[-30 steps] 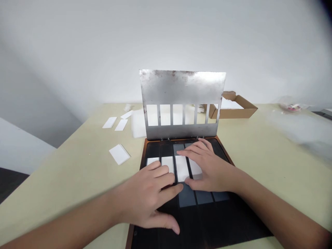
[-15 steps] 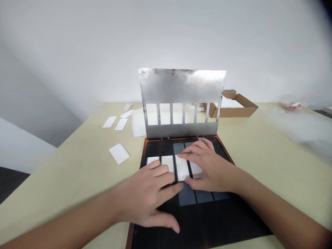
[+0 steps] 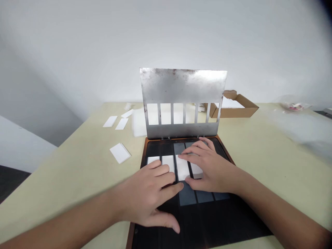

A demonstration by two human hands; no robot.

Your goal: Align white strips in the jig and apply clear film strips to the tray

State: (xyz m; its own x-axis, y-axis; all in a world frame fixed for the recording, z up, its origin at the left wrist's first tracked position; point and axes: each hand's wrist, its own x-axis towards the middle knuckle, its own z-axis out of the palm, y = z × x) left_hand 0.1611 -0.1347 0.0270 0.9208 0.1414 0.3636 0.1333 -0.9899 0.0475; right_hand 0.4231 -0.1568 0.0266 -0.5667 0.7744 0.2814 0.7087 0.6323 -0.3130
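A dark tray (image 3: 207,221) with a brown rim lies on the table in front of me. Its metal lid (image 3: 183,86), with several rectangular windows, stands upright at the back. Several white strips (image 3: 181,167) lie side by side in the tray's slots. My left hand (image 3: 147,195) lies flat with fingers stretched over the left strips. My right hand (image 3: 207,167) rests flat, fingers spread, on the strips to the right. Neither hand grips anything.
Loose white strips (image 3: 119,153) lie on the yellow-green table (image 3: 272,152) to the left, with two more (image 3: 115,122) further back beside a white stack (image 3: 138,122). An open cardboard box (image 3: 237,105) sits at the back right. A white wall stands behind.
Both hands stay flat on the strips; the fingers shift only slightly. The view has tilted a little.
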